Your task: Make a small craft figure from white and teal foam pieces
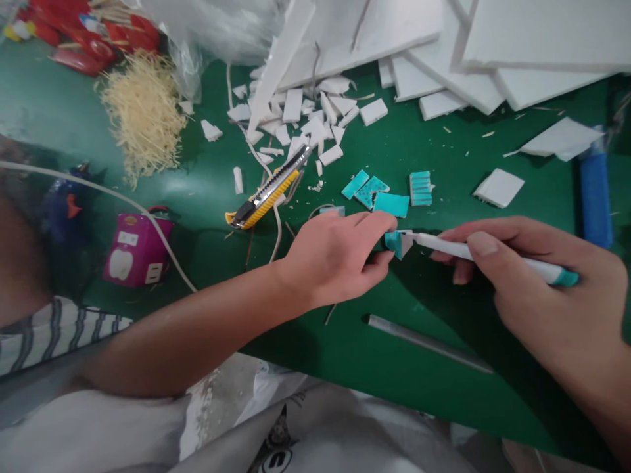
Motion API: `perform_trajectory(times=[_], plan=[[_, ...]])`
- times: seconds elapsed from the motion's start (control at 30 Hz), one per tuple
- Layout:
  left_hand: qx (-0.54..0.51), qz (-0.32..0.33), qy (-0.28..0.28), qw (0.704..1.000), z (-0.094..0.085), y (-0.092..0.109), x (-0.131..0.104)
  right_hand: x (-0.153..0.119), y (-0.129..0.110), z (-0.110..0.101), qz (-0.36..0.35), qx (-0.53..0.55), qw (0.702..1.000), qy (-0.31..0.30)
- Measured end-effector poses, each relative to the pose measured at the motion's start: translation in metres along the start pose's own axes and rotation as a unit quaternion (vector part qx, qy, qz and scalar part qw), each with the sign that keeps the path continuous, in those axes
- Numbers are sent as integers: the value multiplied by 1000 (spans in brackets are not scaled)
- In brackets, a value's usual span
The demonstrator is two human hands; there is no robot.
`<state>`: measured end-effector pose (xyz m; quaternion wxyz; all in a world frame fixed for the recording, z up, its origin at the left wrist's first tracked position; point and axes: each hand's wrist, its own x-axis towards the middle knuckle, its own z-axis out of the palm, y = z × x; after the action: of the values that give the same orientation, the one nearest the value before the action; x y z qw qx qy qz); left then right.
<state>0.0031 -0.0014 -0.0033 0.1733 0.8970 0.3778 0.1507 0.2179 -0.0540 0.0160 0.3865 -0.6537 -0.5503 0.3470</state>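
Note:
Between the thumb and fingers of my left hand (340, 256) is a small foam piece (394, 244), partly teal and partly white. My right hand (537, 282) grips a white marker pen (456, 247) with a teal end, and its tip touches the foam piece. Just beyond my left fingers lie several teal-coloured foam pieces (392, 204), some dotted; a striped teal piece (420, 188) lies to their right. A yellow utility knife (271, 190) rests left of these, its blade end toward the white scraps.
White foam scraps (293, 105) and stacked foam boards (547, 39) fill the back. At left are a heap of thin sticks (145, 115), a magenta box (138, 249) and a white cable (162, 236). A grey rod (428, 343) lies near the front edge; a blue object (595, 197) stands right.

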Motion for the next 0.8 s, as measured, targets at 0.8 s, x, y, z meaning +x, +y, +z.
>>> perform_trajectory(times=[0.8], plan=[[11, -10, -17, 1000, -1, 1, -1, 2, 7, -1, -38, -9, 999, 11]])
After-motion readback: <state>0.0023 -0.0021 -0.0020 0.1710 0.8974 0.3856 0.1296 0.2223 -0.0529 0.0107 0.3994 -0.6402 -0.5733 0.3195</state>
